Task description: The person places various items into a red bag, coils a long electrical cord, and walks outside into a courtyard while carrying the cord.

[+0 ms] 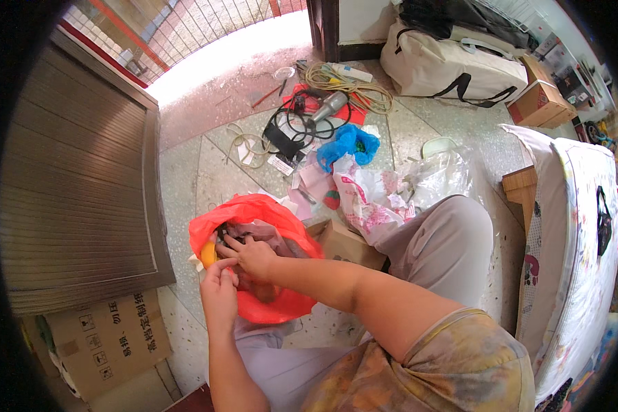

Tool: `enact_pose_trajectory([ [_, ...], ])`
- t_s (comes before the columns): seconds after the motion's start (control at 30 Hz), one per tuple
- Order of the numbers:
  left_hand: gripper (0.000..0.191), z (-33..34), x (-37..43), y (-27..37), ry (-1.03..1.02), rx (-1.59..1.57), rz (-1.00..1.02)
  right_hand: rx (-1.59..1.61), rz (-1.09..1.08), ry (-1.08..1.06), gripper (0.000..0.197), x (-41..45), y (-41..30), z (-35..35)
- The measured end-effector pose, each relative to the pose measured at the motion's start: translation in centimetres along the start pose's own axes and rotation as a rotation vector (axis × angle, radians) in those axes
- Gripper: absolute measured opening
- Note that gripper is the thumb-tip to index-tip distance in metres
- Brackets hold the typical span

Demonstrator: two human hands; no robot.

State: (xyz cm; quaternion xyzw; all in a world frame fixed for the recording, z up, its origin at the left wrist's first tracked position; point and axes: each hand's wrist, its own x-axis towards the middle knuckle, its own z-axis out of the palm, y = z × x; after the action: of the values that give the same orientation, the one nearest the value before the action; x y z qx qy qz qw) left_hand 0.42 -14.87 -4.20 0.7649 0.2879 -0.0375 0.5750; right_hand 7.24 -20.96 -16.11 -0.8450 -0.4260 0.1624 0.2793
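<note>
A red plastic bag (pixel 257 206) stands with its mouth spread on the floor before me. My left hand (pixel 219 288) has its fingers curled on the bag's near left rim. Inside the mouth is my right hand (pixel 251 257), palm down with fingers apart, its fingertips touching dark contents too shaded to make out. A yellow rounded object (pixel 208 253) lies at the left inner edge, close to both hands. Pale mauve crumpled material (pixel 270 234) fills the far side of the bag. My right hand and forearm hide part of the contents.
Beyond the bag lie a blue plastic bag (pixel 347 144), a grey hair dryer (pixel 329 107), coiled cable (pixel 340 85), a white printed bag (pixel 363 195) and clear plastic (pixel 443 172). A cardboard box (pixel 342 244) sits by my knee. A ribbed panel (pixel 82 180) borders the left, a mattress (pixel 582 247) the right.
</note>
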Motion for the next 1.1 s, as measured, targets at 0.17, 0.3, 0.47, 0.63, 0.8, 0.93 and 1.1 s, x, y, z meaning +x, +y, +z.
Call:
enact_pose_trajectory([
  [0.17, 0.019, 0.9, -0.5, -0.1, -0.071, 0.182, 0.141, -0.117, 0.1, -0.169, 0.046, 5.2, -0.4, 3.8],
  [0.3, 0.018, 0.7, -0.4, -0.7, -0.061, 0.127, 0.046, -0.098, 0.311, -0.287, 0.038, 8.2, -0.4, 6.7],
  [0.47, 0.019, 0.4, 0.6, -1.3, -0.058, 0.128, 0.067, -0.207, 0.177, -0.262, 0.045, 7.9, 0.4, 6.6],
  [0.63, 0.02, -1.3, 1.1, 0.2, 0.102, 0.148, 0.092, -0.085, -0.024, -0.166, 0.057, 3.1, 0.3, 1.5],
  [0.8, 0.019, -1.2, 0.9, 1.5, 0.189, 0.316, 0.171, 0.207, 0.116, 0.1, 0.026, -2.7, 4.0, -6.2],
  [0.93, 0.019, -0.3, 1.1, 1.5, 0.163, 0.418, 0.245, 0.742, 0.491, 0.529, 0.027, -4.3, 16.4, -1.3],
  [1.1, 0.019, -0.4, 1.3, 1.5, 0.159, 0.474, 0.206, 0.021, 0.639, -0.008, 0.04, -10.2, 24.8, -0.3],
])
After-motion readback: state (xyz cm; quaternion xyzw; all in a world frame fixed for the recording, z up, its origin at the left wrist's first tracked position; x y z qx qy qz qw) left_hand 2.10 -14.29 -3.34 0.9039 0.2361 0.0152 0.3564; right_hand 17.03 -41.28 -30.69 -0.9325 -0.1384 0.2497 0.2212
